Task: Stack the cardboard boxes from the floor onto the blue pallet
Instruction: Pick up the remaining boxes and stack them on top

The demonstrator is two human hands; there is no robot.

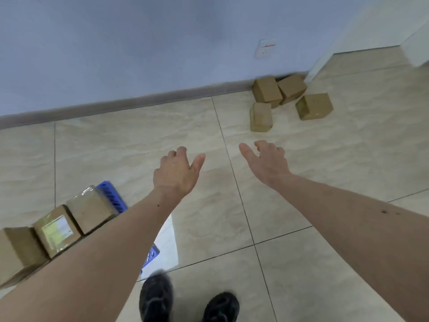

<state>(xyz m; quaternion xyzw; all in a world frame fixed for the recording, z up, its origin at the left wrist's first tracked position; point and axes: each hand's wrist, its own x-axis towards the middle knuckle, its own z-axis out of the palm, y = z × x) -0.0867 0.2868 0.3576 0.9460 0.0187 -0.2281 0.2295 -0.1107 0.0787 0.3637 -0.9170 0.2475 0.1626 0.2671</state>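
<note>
- Two black shoes (189,303) at the bottom edge, on beige floor tiles (301,263).
- Both bare forearms stretched forward over the floor, neither carrying anything.
- Left hand (177,174) empty, back up, fingers loosely curled downward, thumb out to the right.
- Right hand (267,160) empty too, fingers relaxed and bent, thumb out to the left; well apart from the left hand, no contact with any box.
- Blue pallet (112,198) low at the left, mostly hidden under boxes and the left forearm; a second bit of its blue edge visible beside the forearm, nearer the shoes.
- Three pallet boxes (91,211) on it in a row, touching side by side: the far one wrapped in shiny clear tape, the middle one with a pale label on its upper face, the near one cut off by the left edge.
- Four floor boxes (290,98) well ahead of the right hand, loose in a cluster.
- Two of them against the grey baseboard (139,101), tilted and leaning on each other.
- A third just in front of that pair, nearest the hands; the fourth a little to the right, apart.
- White wall outlet (264,48) on the pale blue wall above the cluster.
- White furniture (371,31) at the upper right; kind unclear.
</note>
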